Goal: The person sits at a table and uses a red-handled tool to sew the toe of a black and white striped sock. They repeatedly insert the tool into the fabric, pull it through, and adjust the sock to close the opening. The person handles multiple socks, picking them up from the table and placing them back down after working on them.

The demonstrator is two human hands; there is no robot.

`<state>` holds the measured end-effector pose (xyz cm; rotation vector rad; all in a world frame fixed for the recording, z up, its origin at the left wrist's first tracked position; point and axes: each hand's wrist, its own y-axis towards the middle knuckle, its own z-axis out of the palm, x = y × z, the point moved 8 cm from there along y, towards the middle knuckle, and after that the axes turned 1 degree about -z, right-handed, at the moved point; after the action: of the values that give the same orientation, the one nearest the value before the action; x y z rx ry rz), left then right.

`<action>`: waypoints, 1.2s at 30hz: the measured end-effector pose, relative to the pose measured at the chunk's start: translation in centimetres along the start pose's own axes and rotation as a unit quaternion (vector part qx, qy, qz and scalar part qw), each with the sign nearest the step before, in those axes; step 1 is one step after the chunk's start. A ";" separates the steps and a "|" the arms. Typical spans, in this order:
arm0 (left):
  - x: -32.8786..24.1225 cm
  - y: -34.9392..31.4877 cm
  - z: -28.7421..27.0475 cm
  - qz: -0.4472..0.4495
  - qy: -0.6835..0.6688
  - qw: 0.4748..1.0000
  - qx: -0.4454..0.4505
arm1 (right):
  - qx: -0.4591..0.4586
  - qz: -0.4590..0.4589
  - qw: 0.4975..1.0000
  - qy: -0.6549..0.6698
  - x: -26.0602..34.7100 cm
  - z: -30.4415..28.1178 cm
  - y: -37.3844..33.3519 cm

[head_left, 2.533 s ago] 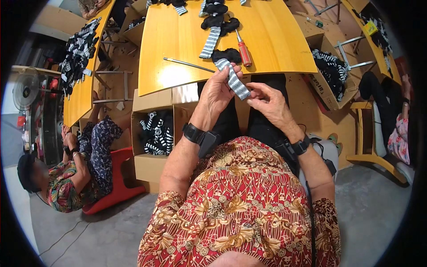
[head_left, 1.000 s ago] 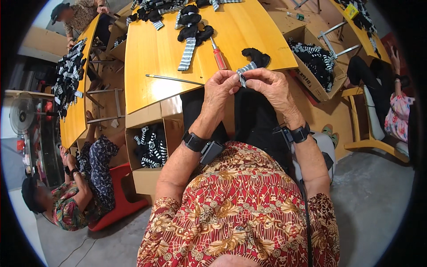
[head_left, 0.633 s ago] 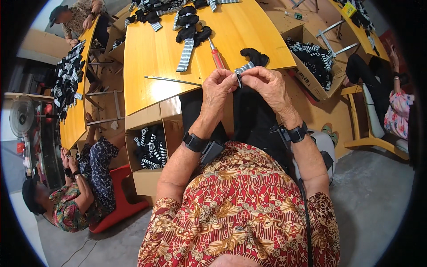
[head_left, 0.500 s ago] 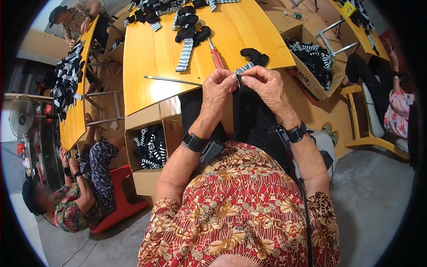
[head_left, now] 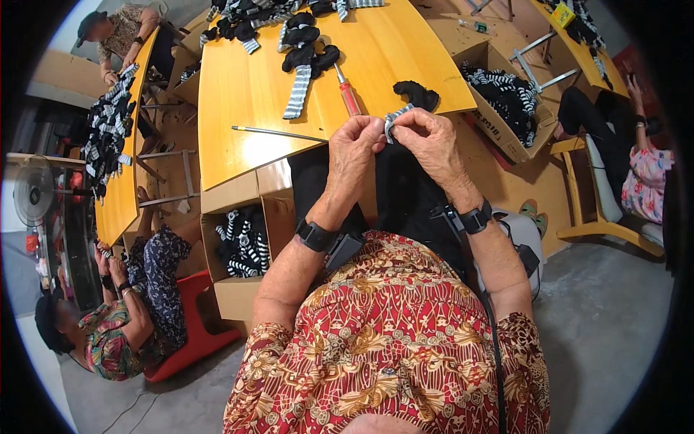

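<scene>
Over the near edge of the table, my right hand [head_left: 428, 137] pinches the cuff of a grey-and-white striped sock [head_left: 398, 115]. Its black foot part [head_left: 417, 95] lies on the table just beyond. Close beside the cuff is my left hand [head_left: 354, 145], thumb and fingers pressed together at the sock's edge; what sits between those fingertips is too small to make out. A screwdriver with a red handle [head_left: 350, 99] rests on the wood past my left hand. Left of it lies a thin dark rod [head_left: 278, 133], its end near my left wrist.
The yellow table [head_left: 246, 87] bears a striped sock [head_left: 297, 92] and a sock pile [head_left: 249, 22]. Open boxes of socks stand at my left [head_left: 235, 288] and right [head_left: 531, 153]. Co-workers sit by a left table [head_left: 119, 210] and at the right [head_left: 643, 181].
My right hand has shifted slightly left and turned the sock's cuff, so more pale stripe shows at the fingertips. My left fingertips stay close to it. The view has drifted slightly.
</scene>
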<state>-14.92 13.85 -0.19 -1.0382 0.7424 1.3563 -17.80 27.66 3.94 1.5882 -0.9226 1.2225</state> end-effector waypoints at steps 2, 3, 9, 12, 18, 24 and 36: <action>-0.7 -0.6 0.5 0.005 0.024 1.000 0.000 | -0.020 -0.017 1.000 -0.016 0.2 -0.2 0.0; -1.1 -0.9 0.7 0.020 0.066 0.998 -0.001 | -0.018 -0.012 1.000 -0.009 0.2 0.0 0.0; -2.6 -1.1 1.0 0.108 0.250 0.962 -0.029 | -0.012 0.001 1.000 -0.006 -0.4 0.3 0.0; -2.8 -0.6 0.8 0.120 0.354 0.926 -0.053 | -0.010 0.037 0.996 0.077 -1.0 0.4 -0.2; -2.4 -0.5 1.2 0.088 0.262 0.961 -0.026 | 0.009 0.063 0.977 0.201 -2.0 -0.2 -1.1; -2.5 -1.1 2.3 0.134 0.315 0.940 0.007 | 0.026 0.041 0.996 0.068 0.1 -0.5 -0.9; 1.5 -0.8 3.2 -0.060 -0.049 0.992 0.103 | -0.054 0.044 0.996 -0.050 0.4 -1.9 -1.2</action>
<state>-14.46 17.47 -0.13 -0.8335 0.7199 1.1908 -17.17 29.80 4.24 1.5478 -1.1132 1.1417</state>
